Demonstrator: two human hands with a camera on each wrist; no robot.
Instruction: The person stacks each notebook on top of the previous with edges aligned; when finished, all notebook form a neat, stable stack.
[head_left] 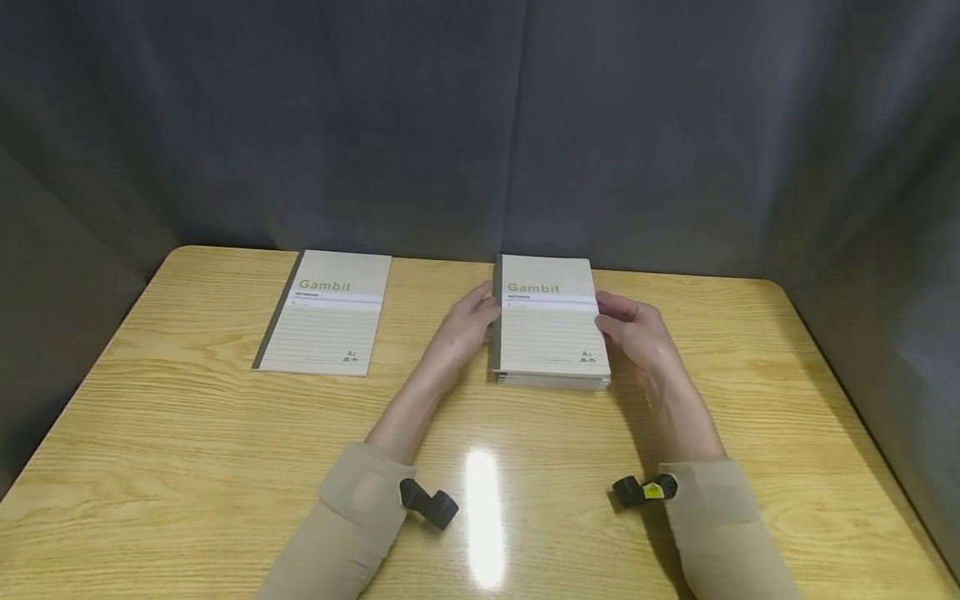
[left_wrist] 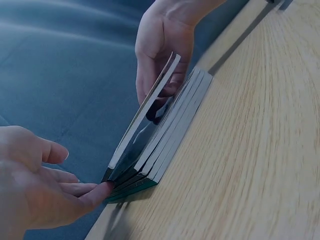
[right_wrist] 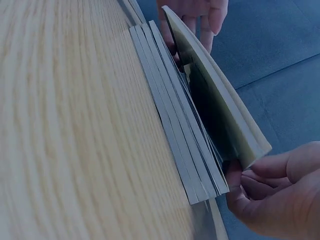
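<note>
A stack of notebooks (head_left: 553,382) lies on the wooden table, its top notebook (head_left: 551,333) labelled "Gambit" with a dark spine strip. The top notebook tilts up off the stack along its right side, leaving a wedge-shaped gap in both wrist views. My right hand (head_left: 637,337) pinches its right edge, fingers reaching beneath the cover (right_wrist: 212,95). At the spine side, my left hand (head_left: 461,329) touches the notebook with extended fingertips (left_wrist: 102,190). Several notebooks (left_wrist: 175,130) stay flat underneath. A second matching notebook (head_left: 322,333) lies alone to the left.
The wooden table (head_left: 187,433) has rounded back corners. Dark grey curtains (head_left: 420,125) hang behind it and at both sides. Small black wrist cameras (head_left: 431,504) are strapped over the beige sleeves (head_left: 330,533). A bright light reflection shows on the front middle of the tabletop.
</note>
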